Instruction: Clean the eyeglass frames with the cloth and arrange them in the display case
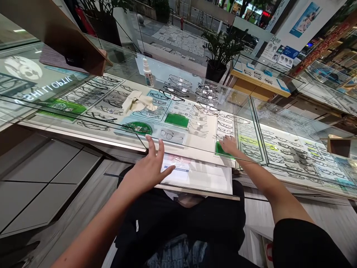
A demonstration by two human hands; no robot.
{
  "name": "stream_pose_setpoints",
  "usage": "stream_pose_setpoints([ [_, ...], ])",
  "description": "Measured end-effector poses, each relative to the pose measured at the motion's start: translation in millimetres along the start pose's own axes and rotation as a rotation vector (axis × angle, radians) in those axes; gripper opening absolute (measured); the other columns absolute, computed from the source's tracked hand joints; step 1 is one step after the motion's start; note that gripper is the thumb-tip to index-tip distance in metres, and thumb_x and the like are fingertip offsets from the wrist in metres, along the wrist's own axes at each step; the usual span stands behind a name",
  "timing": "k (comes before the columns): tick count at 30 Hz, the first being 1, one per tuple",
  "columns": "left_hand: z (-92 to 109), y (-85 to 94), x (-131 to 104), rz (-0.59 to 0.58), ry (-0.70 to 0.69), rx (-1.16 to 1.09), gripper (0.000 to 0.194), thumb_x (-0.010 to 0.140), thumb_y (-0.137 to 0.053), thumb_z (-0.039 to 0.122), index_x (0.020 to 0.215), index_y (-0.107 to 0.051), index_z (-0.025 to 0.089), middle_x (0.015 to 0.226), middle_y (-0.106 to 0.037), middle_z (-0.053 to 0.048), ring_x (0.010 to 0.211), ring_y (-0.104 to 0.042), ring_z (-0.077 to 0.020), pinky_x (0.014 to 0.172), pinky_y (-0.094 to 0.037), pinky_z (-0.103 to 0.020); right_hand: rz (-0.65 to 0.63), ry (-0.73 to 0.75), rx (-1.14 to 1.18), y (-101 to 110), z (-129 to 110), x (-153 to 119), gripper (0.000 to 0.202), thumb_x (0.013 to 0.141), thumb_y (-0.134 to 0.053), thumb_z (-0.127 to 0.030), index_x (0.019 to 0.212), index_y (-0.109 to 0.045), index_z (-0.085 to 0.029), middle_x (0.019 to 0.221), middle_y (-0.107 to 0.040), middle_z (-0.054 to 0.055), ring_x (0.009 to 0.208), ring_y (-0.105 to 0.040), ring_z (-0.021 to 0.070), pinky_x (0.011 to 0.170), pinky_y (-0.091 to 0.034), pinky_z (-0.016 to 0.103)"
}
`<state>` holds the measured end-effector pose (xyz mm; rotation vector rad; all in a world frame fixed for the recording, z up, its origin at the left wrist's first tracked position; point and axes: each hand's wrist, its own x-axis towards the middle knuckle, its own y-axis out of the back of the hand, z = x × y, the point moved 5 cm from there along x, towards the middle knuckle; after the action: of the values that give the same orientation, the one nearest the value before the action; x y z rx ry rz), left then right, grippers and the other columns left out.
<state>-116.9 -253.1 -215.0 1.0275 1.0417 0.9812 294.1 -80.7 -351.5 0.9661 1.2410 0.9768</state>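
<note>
Left hand: the left hand (152, 163) is being held above the front edge of the display case (206, 153), fingers raised and parted, thumb stretched out to the side; no object is being gripped.
Right hand: the right hand (228, 144) is being held over the case, fingers bent; whether anything is being pinched cannot be told from this angle.
Green card: the small green card (222, 149) is being partly covered by the right hand; contact is not being clearly shown.
Frames by right hand: a column of eyeglasses (224, 124) is being displayed just beyond the green card.
Picture panel: a panel with printed glasses (169, 136) is being displayed just beyond the left fingertips, near a green block (176, 120).
Cloth and bottle: a cream cloth (136, 101) is being supported among the frames; a white spray bottle (148, 74) is being kept upright behind it.
White tray: a white tray (213, 176) is being seen between the forearms, above the lap; a printed sheet (175, 172) is being carried in it.
</note>
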Motion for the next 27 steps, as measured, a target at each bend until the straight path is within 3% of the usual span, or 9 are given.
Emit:
stream_pose_setpoints([
  [5,0,0.0,0,0.002,0.002,-0.004,0.1,0.108,-0.038,0.07,0.175,-0.014,0.0,0.175,0.014,-0.044,0.111,-0.08,-0.0413,0.087,-0.062,-0.045,-0.019,-0.007,0.007,4,-1,-3,0.082,0.11,-0.015,-0.058,0.165,-0.048,-0.007,0.182,-0.032,0.015,0.167,-0.021,0.0391,0.134,-0.018,0.05],
  [9,0,0.1,0,0.002,0.003,-0.004,0.1,0.108,-0.039,0.069,0.175,-0.014,-0.001,0.175,0.013,-0.045,0.113,-0.079,-0.0418,0.09,-0.061,-0.045,-0.035,0.006,0.015,13,-9,-14,0.083,0.111,-0.013,-0.058,0.166,-0.045,-0.004,0.186,-0.02,0.016,0.169,-0.016,0.041,0.134,-0.017,0.052],
  [14,0,-0.9,0,-0.002,-0.004,-0.017,0.1,0.108,-0.037,0.07,0.175,-0.012,-0.001,0.174,0.016,-0.044,0.116,-0.078,-0.0441,0.089,-0.062,-0.047,-0.071,0.122,0.023,23,-39,-58,0.079,0.112,-0.018,-0.06,0.166,-0.047,-0.011,0.187,-0.015,0.012,0.172,-0.011,0.0375,0.136,-0.018,0.05],
  [17,0,-1.3,1,0.0,-0.002,-0.02,0.101,0.108,-0.038,0.069,0.175,-0.012,-0.001,0.174,0.015,-0.045,0.116,-0.077,-0.0462,0.09,-0.061,-0.049,-0.217,0.343,0.068,33,-68,-111,0.076,0.111,-0.029,-0.062,0.16,-0.055,-0.011,0.183,-0.03,0.016,0.17,-0.02,0.0367,0.136,-0.021,0.049],
  [19,0,-1.3,1,0.008,0.0,-0.018,0.101,0.108,-0.039,0.069,0.175,-0.012,-0.001,0.175,0.013,-0.045,0.116,-0.077,-0.0469,0.09,-0.061,-0.049,-0.397,0.589,0.176,50,-90,-158,0.071,0.109,-0.037,-0.065,0.152,-0.064,-0.016,0.171,-0.051,0.017,0.159,-0.043,0.0355,0.129,-0.035,0.046],
  [21,0,-1.0,0,0.023,-0.001,-0.02,0.101,0.107,-0.039,0.07,0.175,-0.013,0.0,0.176,0.011,-0.044,0.115,-0.078,-0.0468,0.09,-0.061,-0.049,-0.535,0.74,0.294,80,-104,-197,0.062,0.107,-0.046,-0.067,0.137,-0.075,-0.021,0.144,-0.074,0.013,0.128,-0.069,0.0311,0.106,-0.052,0.042],
  [22,0,-0.9,0,0.027,0.0,-0.019,0.101,0.107,-0.039,0.07,0.175,-0.014,0.001,0.176,0.01,-0.044,0.115,-0.078,-0.0467,0.09,-0.061,-0.049,-0.531,0.717,0.32,98,-105,-207,0.057,0.108,-0.045,-0.066,0.123,-0.08,-0.023,0.121,-0.082,0.01,0.105,-0.074,0.0275,0.091,-0.054,0.039],
  [24,-1,-1.0,0,0.027,0.001,-0.016,0.101,0.107,-0.038,0.071,0.176,-0.014,0.001,0.176,0.01,-0.043,0.114,-0.078,-0.0461,0.089,-0.061,-0.049,-0.331,0.583,0.292,140,-96,-205,0.06,0.11,-0.04,-0.065,0.098,-0.08,-0.022,0.088,-0.08,0.008,0.078,-0.068,0.0235,0.075,-0.049,0.037],
  [27,-1,-1.9,1,0.004,0.002,-0.016,0.101,0.107,-0.037,0.07,0.176,-0.012,0.0,0.176,0.015,-0.043,0.117,-0.077,-0.0455,0.09,-0.06,-0.048,0.102,0.334,0.18,195,-60,-168,0.061,0.113,-0.032,-0.06,0.109,-0.08,-0.021,0.103,-0.081,0.012,0.091,-0.069,0.0281,0.081,-0.05,0.041],
])
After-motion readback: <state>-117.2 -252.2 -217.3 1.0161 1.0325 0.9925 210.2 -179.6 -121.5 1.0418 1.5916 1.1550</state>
